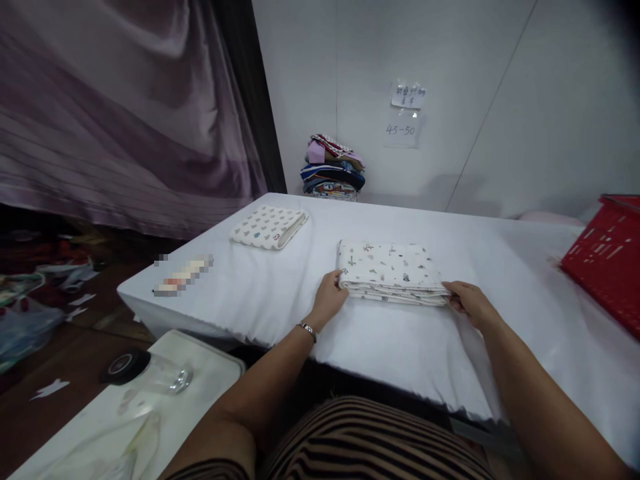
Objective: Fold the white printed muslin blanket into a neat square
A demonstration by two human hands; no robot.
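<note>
A folded white cloth (390,270) with small printed motifs lies on the white-covered table (280,293) in front of me, its layered edge facing my body. My left hand (330,293) pinches its near left corner. At the near right corner, my right hand (467,300) grips the edge between thumb and fingers. To the left and farther back rests a second folded cloth (270,227), white with grey tree-like prints, apart from both hands.
A pixelated item (185,277) lies near the table's left edge. At the right stands a red plastic basket (605,260). Folded fabrics (333,170) are stacked against the back wall. Lower left, a clear bottle (165,373) with a black lid lies on a white surface (200,360).
</note>
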